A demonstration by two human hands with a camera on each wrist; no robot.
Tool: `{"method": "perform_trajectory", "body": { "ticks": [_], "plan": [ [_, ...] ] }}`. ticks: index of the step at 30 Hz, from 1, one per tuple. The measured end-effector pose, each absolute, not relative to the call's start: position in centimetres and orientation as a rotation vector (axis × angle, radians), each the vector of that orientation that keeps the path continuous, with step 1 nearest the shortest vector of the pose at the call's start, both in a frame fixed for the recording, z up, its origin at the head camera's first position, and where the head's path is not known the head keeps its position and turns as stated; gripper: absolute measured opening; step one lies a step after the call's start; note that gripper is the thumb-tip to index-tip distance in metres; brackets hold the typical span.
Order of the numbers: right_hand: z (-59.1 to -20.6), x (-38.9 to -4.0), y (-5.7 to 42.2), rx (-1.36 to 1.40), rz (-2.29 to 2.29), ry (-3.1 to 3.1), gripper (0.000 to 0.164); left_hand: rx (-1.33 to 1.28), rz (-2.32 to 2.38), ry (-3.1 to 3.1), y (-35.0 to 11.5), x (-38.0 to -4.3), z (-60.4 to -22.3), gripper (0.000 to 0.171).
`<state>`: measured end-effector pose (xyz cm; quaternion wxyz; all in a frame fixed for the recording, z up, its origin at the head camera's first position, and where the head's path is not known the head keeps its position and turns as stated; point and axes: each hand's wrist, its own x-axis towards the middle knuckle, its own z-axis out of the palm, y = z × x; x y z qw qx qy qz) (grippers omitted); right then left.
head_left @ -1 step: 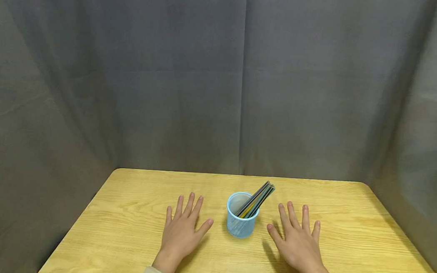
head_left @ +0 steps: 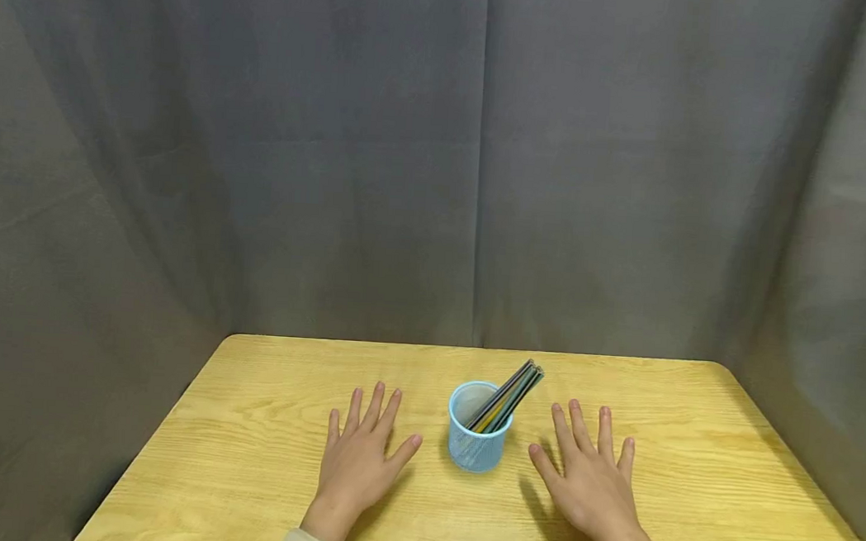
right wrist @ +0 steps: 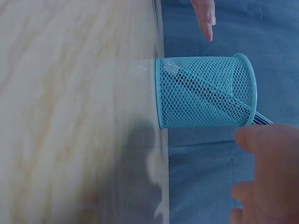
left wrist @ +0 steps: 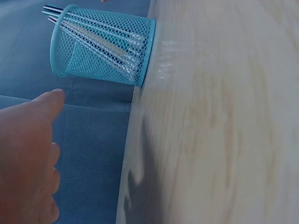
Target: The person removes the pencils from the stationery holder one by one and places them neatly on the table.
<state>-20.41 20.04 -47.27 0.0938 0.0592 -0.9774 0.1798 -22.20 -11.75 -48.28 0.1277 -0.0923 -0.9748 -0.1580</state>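
Head view: a light-blue cylindrical mesh cup (head_left: 475,455) stands upright on the yellow wood-grain worktop (head_left: 243,457), between left hand (head_left: 357,469) and right hand (head_left: 594,489), apart from both. Each grip is wide, fingers spread, holding nothing. Slim dark and yellow sticks (head_left: 516,391) lean inside; handling appears not begun, all outstanding. Left wrist view: mesh veils the sticks' lower ends; count uncertain. Right wrist view: right hand partly hides their tips; left hand is cut off.

Grey cloth (head_left: 335,173) (creased) behind table (head_left: 243,457).
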Motion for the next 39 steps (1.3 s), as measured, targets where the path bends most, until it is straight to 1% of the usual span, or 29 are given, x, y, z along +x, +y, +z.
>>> {"method": "perform_trajectory", "body": {
  "ticks": [8, 15, 22, 29, 32, 39],
  "plan": [
    [-47.3, -20.7, 20.0, 0.185, 0.555, -2.871, 0.083, -0.264, -0.464, -2.828, -11.8, -22.5, -48.4, 0.078],
    [-47.4, -21.0, 20.2, 0.182, 0.538, -2.832, 0.082, -0.279, -0.432, -2.807, -11.8, -22.7, -48.0, 0.079],
    [-46.9, -21.2, 20.3, 0.200, 0.616, -2.835, 0.082, -0.297, -0.424, -2.791, -11.5, -22.7, -47.6, 0.085],
    [-46.4, -21.7, 20.5, 0.273, 1.007, -2.729, 0.078, -0.346, -0.527, -2.731, -11.0, -23.1, -47.4, 0.083],
    [-46.3, -22.0, 20.5, 0.279, 1.165, -2.687, 0.075, -0.385, -0.649, -2.698, -10.8, -23.3, -47.2, 0.080],
    [-45.7, -22.1, 20.3, 0.237, 1.371, -2.617, 0.069, -0.470, -0.936, -2.626, -10.3, -23.9, -46.7, 0.077]
  ]
}}
